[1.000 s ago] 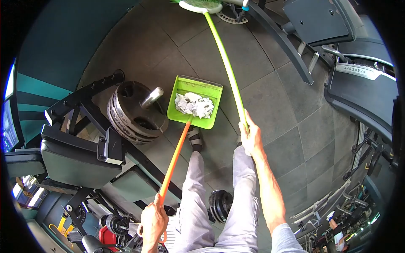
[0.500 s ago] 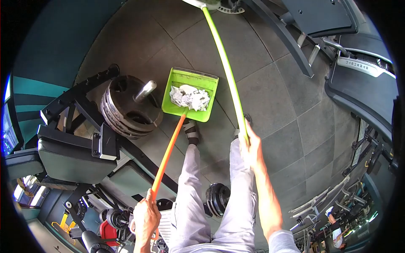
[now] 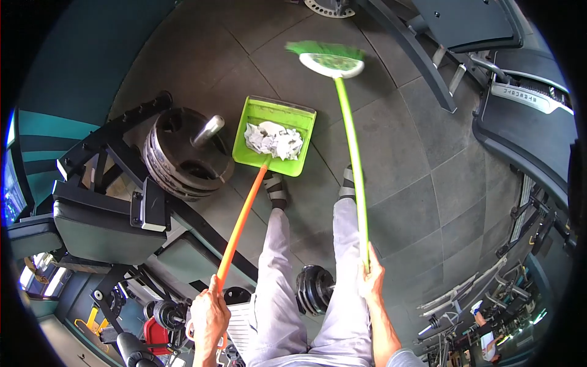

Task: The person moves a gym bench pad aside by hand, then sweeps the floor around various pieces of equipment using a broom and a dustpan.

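My left hand is closed around the orange handle of a green dustpan. The pan rests on the floor just ahead of my feet, with crumpled white paper heaped inside. My right hand grips the lime-green stick of a broom near its lower end in view. The broom's white head with green bristles points away from me, ahead and to the right of the dustpan, and its bristles are slightly blurred.
Dark weight plates hang on a black rack left of the dustpan. A padded bench stands at the left. Gym machines line the right side. More weight plates show between my legs. Grey tiles cover the floor.
My right hand has drawn back toward me, bringing the broom head from the top edge fully into view. The dustpan and paper stay nearly where they were, still held by my left hand.
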The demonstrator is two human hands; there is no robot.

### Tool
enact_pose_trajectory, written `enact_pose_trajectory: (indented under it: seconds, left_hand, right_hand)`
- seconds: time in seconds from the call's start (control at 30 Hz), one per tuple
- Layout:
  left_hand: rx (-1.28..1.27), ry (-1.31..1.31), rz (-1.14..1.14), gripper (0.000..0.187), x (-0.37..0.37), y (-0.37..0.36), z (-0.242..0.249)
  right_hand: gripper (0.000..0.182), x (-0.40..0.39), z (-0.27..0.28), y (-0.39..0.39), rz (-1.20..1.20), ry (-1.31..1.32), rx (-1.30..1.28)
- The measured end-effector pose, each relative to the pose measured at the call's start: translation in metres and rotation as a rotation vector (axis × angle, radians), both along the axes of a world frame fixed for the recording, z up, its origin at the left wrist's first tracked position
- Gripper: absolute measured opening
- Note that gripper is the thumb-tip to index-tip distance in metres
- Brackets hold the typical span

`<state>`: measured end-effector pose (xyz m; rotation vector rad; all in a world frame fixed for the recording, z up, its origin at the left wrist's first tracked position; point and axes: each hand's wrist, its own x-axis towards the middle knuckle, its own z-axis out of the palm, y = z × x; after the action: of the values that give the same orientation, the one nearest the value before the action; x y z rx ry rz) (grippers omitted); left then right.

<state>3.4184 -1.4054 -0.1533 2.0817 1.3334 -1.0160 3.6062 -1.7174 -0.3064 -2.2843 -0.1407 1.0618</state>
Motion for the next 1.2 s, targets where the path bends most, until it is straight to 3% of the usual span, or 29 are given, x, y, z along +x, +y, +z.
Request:
enact_pose_trajectory:
  seconds: [0.03,0.07,0.1,0.2,0.3,0.37,0.43,0.5,0.63,0.8,0.93,1.0,1.1,1.17,1.2]
  left_hand:
    - [-0.013,-0.003,-0.004,0.042,-0.004,0.001,-0.001]
    - [-0.024,0.000,-0.004,0.042,-0.009,0.002,-0.002]
    - [-0.010,0.004,-0.068,0.043,-0.011,0.002,-0.002]
    - [-0.043,0.063,-0.002,0.043,-0.001,0.002,0.001]
    - [-0.045,0.060,-0.036,0.043,-0.007,-0.003,-0.003]
    - [-0.031,0.020,-0.051,0.043,-0.017,-0.004,-0.004]
    - [-0.026,0.018,-0.023,0.045,-0.018,-0.004,-0.005]
    - [-0.039,0.013,-0.012,0.046,-0.026,-0.007,-0.008]
    - [-0.071,0.032,0.010,0.046,-0.037,-0.008,-0.011]
    - [-0.065,0.029,-0.046,0.050,-0.055,-0.013,-0.014]
    - [-0.077,0.021,0.062,0.047,-0.055,-0.009,-0.009]
    - [-0.053,-0.057,0.050,0.047,-0.062,-0.008,-0.009]
    - [0.009,-0.168,-0.077,0.044,-0.073,-0.009,-0.017]
    - [0.030,-0.182,-0.088,0.044,-0.073,-0.009,-0.014]
    - [0.024,-0.177,-0.073,0.043,-0.074,-0.008,-0.012]
  right_hand:
    - [0.053,0.003,-0.004,0.004,-0.009,-0.095,0.020]
    - [0.051,0.007,-0.004,0.003,-0.130,0.041,-0.048]
    - [0.050,0.008,-0.015,-0.002,-0.165,-0.023,-0.047]
    - [0.048,0.009,-0.092,-0.039,-0.206,-0.231,-0.055]
    - [0.054,0.041,-0.144,0.012,-0.597,-0.115,-0.024]
    - [0.037,0.053,-0.185,0.056,-0.731,-0.133,0.018]
    - [0.031,0.062,-0.175,0.138,-0.844,-0.089,-0.037]
    - [0.036,0.048,-0.241,0.168,-0.715,-0.228,-0.068]
    - [0.063,0.039,-0.245,0.261,-0.590,-0.281,-0.124]
    - [0.063,0.028,-0.217,0.267,-0.152,-0.314,-0.160]
    - [0.062,0.014,-0.155,0.206,0.059,-0.103,-0.035]
    - [0.059,-0.003,-0.120,0.166,0.245,-0.221,-0.003]
    - [0.054,-0.039,-0.068,0.104,0.150,-0.270,0.214]
    - [0.052,-0.058,-0.022,0.086,-0.075,-0.011,0.228]
    - [0.053,-0.059,0.024,0.098,-0.280,0.290,0.120]
